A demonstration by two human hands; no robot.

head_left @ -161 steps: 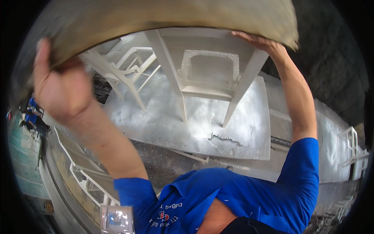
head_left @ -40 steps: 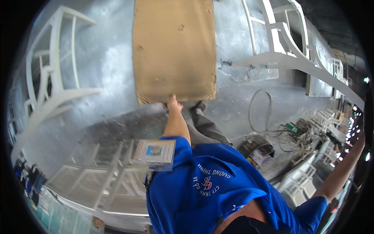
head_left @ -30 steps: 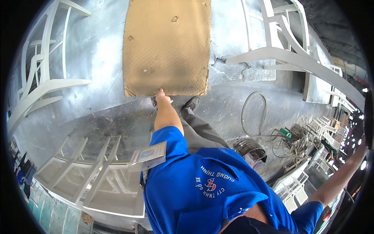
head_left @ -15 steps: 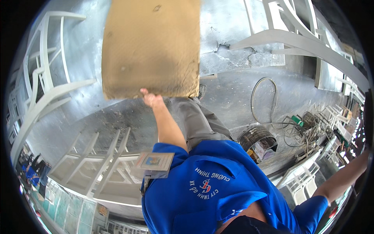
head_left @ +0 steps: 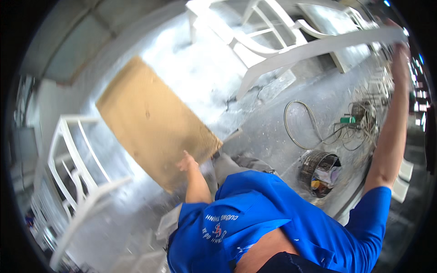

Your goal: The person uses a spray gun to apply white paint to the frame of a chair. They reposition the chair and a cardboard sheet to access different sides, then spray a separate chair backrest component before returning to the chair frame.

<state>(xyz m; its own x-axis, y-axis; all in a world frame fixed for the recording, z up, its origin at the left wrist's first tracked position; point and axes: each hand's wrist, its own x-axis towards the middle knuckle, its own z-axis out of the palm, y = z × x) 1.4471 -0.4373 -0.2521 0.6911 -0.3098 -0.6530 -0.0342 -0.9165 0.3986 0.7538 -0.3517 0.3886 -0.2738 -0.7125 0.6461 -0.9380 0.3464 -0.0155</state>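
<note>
The handling looks part-way through: the brown cardboard sheet [head_left: 154,123] is laid out over the low grey platform [head_left: 214,68], between two white chairs, but neither hand looks free of what it is at. The sheet runs slantwise, its far end toward the upper left and its near end by the person's legs; whether it rests flat or is tilted up at this end I cannot tell. The left hand [head_left: 186,162] overlaps that near end — its fingers are too blurred to show whether they pinch the edge or merely lie on the face. The right hand [head_left: 399,52] is stretched far out to the side, its fingers apparently clamped round the end of a curved leg of the right-hand chair [head_left: 314,49]. Neither that chair nor the left-hand chair [head_left: 93,196] is on the cardboard. So, as I judge it, the sheet is spread out between them, while releasing it and letting go of the chair are both left to do. A coiled hose [head_left: 286,119] and a grimy bucket [head_left: 320,174] of odds and ends lie apart on the floor [head_left: 273,141], untouched.
</note>
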